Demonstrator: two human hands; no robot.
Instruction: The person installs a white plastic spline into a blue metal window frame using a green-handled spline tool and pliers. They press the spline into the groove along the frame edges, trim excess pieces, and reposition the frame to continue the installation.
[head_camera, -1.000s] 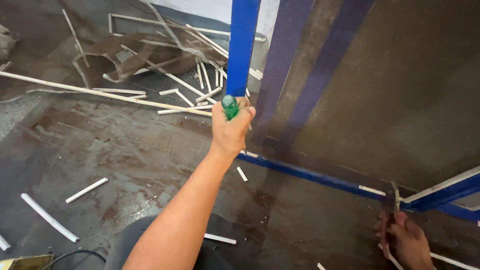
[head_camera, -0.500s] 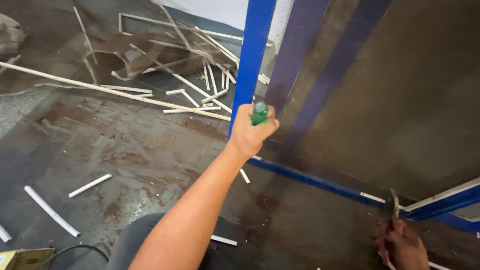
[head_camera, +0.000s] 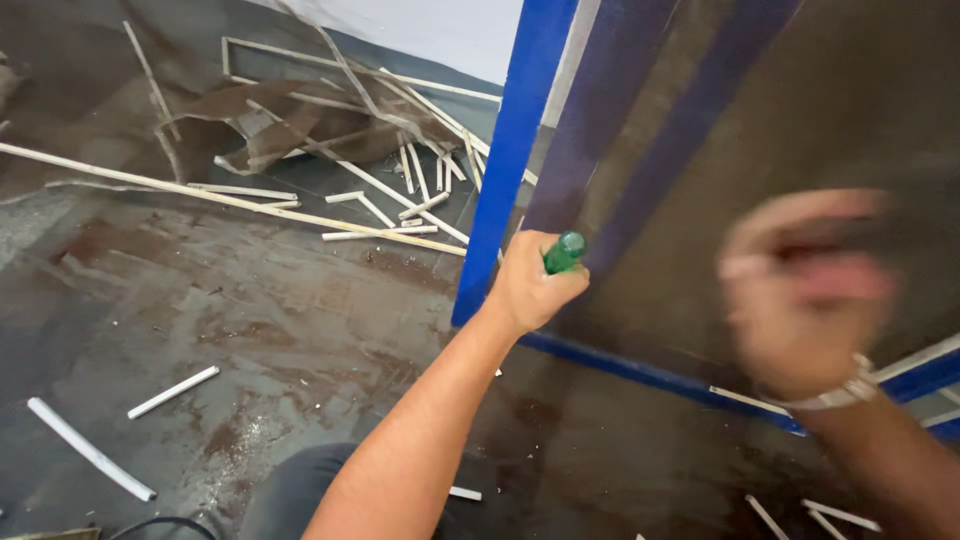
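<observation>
Dozens of pale trim strips (head_camera: 330, 190) and torn brown scraps (head_camera: 270, 120) litter the stained, dark grey floor (head_camera: 250, 320) on my left, piled thickest toward the light wall (head_camera: 440, 30) at the back. My left hand (head_camera: 530, 290) is fisted tight around a green-handled tool (head_camera: 563, 252), held right against the blue upright of the frame (head_camera: 505, 170) where it meets the dark brown panel (head_camera: 800, 120). My right hand (head_camera: 800, 290), wearing a wristwatch (head_camera: 835, 395), is raised in front of that panel and so blurred that I cannot tell how its fingers stand.
</observation>
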